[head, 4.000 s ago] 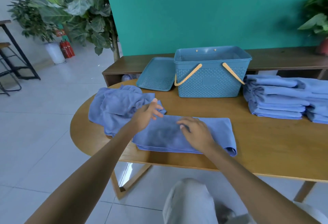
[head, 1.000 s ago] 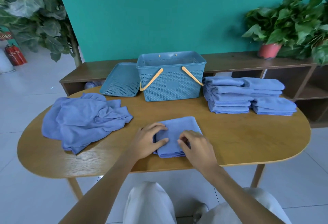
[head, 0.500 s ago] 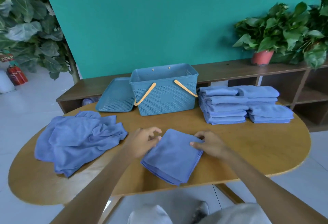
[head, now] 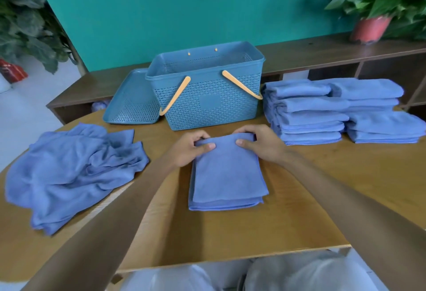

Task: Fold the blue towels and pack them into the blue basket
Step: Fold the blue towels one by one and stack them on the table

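Hands, the left hand (head: 192, 150) and right hand (head: 259, 144), pinch the far edge of the folded towel (head: 227, 175) on the table (head: 322, 187), just before the open blue basket (head: 205, 87); next it probably lifts it inside

teal wall (head: 184, 9) | low shelf (head: 334, 50) (dark wood) | pale tile floor (head: 27, 106)

My left hand (head: 187, 150) and right hand (head: 259, 144) pinch the folded towel's (head: 227, 175) far edge, apparently lifted off the desk (head: 311, 187).
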